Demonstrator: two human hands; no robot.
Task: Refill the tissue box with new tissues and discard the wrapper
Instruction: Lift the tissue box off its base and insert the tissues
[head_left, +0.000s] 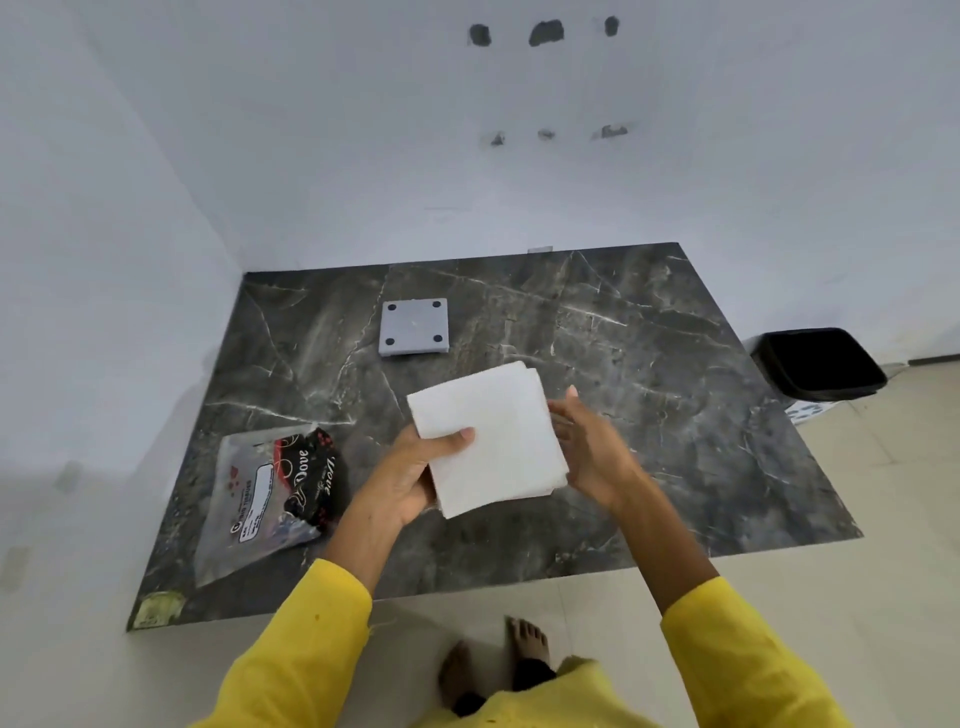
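I hold a white stack of tissues (493, 436) above the middle of the dark marble table (649, 415). My left hand (415, 473) grips its near left corner, thumb on top. My right hand (587, 447) touches the stack's right edge with fingers spread along it. The empty clear wrapper (270, 493) with black and red print lies flat on the table's near left part. A grey square tissue box piece (414, 327) with black round feet at its corners lies upside down at the back of the table.
A black bin (821, 364) stands on the floor past the table's right edge. White walls close the table's left and back sides. My bare feet (498, 660) stand on the light tiled floor before the table's front edge.
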